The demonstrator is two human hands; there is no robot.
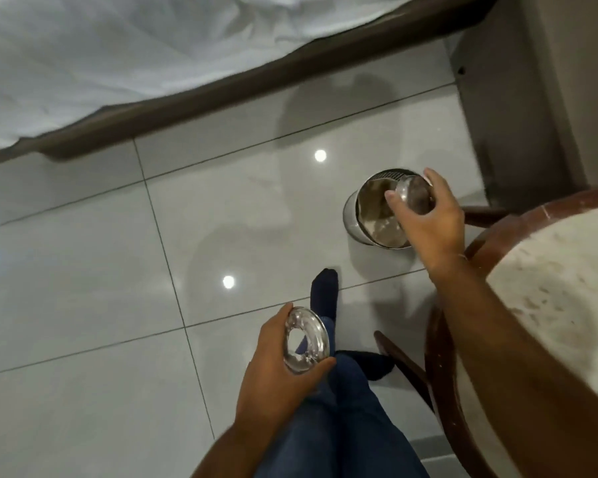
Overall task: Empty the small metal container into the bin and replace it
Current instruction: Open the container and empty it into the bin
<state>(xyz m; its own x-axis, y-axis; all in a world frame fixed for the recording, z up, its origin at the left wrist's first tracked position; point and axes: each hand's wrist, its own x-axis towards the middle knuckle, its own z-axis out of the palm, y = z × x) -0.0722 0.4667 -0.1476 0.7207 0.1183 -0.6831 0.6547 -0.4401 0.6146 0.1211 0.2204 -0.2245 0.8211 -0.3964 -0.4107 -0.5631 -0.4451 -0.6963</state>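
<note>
Left hand grips a ring-shaped metal lid; right hand clasps the small metal container above the steel bin.

Bare forearms, no sleeves reaching the left hand or right hand. Blue denim jeans on the legs. Dark navy socks on both feet.

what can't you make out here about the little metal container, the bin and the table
- Head view: the small metal container is blurred and wrapped by the right hand, so whether anything is left inside it cannot be told.
- The bin holds blurred, brownish contents; what they are is unclear, and the hand covers its right side.
- The round table is cut off by the right edge.
- The ring-shaped lid in the left hand is partly covered by fingers.
</note>
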